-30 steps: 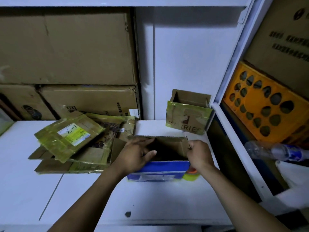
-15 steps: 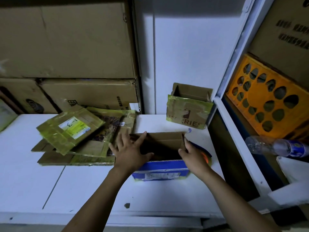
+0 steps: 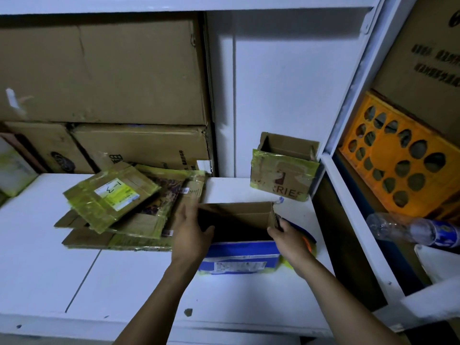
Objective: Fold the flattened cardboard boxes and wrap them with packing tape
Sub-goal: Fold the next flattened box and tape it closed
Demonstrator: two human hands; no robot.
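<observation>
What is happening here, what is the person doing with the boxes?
A person holds an open cardboard box on the white table, left hand gripping its left wall, right hand its right wall. The flattened boxes lie piled to its left; one taped box stands behind, by the wall.

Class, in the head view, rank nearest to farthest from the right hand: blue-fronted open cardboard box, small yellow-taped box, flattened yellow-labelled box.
1. Blue-fronted open cardboard box, held by right hand.
2. Small yellow-taped box, just behind.
3. Flattened yellow-labelled box, far left.

Two bare forearms [image 3: 159,307]; bare left hand [image 3: 191,235], right hand [image 3: 291,241].
</observation>
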